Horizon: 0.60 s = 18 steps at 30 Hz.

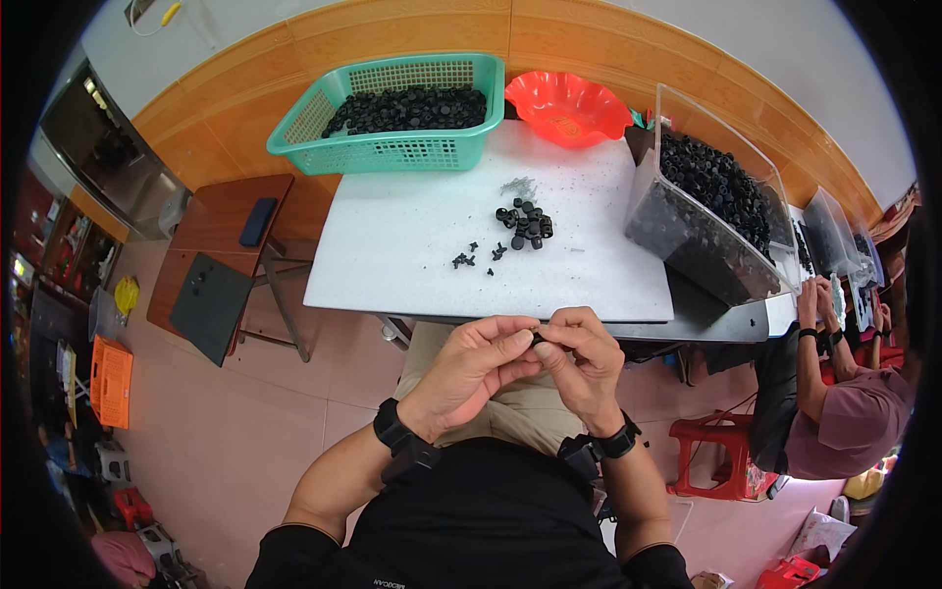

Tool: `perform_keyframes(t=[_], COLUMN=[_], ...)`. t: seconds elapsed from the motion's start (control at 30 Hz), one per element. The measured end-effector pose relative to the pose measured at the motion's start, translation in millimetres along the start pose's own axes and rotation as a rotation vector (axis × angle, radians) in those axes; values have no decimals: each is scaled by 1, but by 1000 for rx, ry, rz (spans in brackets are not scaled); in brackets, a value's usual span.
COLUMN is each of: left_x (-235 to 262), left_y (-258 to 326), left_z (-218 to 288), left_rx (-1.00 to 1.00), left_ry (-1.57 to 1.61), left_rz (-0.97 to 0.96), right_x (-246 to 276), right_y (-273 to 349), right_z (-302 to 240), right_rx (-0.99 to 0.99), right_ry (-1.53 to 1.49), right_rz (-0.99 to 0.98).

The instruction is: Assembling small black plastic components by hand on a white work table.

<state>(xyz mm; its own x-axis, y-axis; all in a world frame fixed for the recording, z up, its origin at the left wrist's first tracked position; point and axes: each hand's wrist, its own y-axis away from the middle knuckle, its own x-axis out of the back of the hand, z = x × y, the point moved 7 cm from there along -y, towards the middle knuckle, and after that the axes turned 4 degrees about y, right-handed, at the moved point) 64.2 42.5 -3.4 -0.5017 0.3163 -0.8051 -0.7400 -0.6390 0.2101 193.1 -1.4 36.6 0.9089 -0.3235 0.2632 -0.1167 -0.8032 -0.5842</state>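
Note:
My left hand [481,365] and my right hand [583,361] meet in front of the table's near edge, above my lap. Both are closed, fingertips pinching a small black part [537,339] between them; most of it is hidden by the fingers. On the white table top [392,236] beyond lies a cluster of round black caps [530,226]. Nearer to me are several tiny black pieces [465,260]. Behind the caps is a little heap of small clear or silvery pieces [518,187], too small to name.
A green basket [392,155] of black parts and a red scalloped bowl [567,108] stand at the back. To the right, a tilted clear bin [687,240] holds many black parts. A folding table [211,221] is at left; a person [834,412] works at far right beside a red stool [711,447].

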Motion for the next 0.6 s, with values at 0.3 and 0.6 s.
perform_keyframes(t=[0.3, 0.6], left_x=[10, 13], left_y=[0, 1], left_z=[-5, -6], left_rx=[-50, -56], left_ry=[46, 59], left_rz=[63, 108], right_x=[-3, -5], right_y=[4, 1], right_z=[2, -7], right_rx=[-32, 66], right_ry=[-20, 45], right_rz=[72, 57])
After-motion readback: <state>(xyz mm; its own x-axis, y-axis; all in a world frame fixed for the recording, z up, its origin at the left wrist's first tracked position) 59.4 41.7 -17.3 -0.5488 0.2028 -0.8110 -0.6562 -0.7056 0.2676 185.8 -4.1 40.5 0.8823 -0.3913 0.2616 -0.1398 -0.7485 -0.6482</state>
